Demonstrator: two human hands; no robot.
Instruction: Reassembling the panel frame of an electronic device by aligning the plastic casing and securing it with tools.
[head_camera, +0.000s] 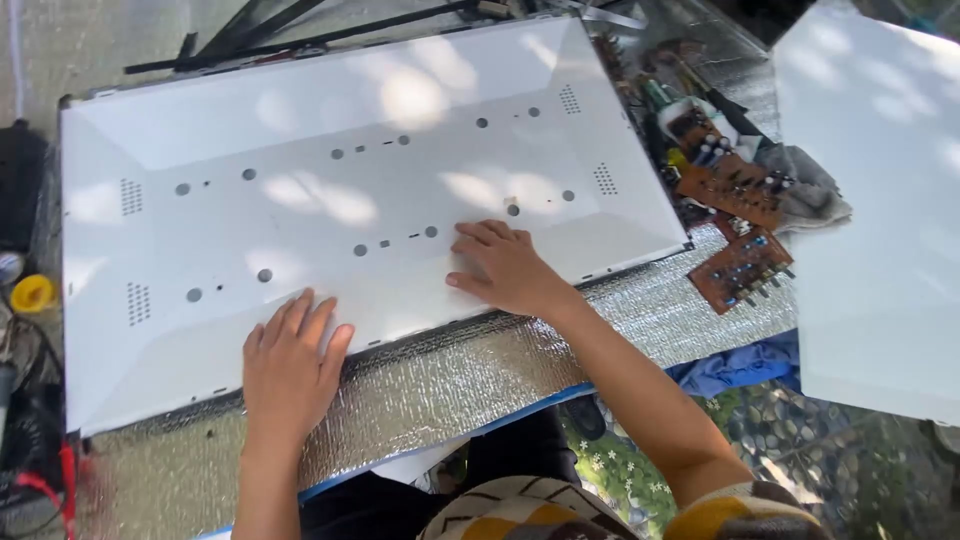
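Both hands flat, fingers spread, holding nothing: left hand (290, 360) on near edge of white panel (340, 190), right hand (500, 265) at its near middle; panel lies on foil surface (470, 370), circuit boards (735, 230) right; panel not lifted yet

Off to the right there's a pile of brown circuit boards (741, 268), with a grey rag (812, 190) next to them. Silver foil mat (470, 375) covers the table, a white sheet (880, 200) at far right, yellow cap (32, 294) on the left edge.
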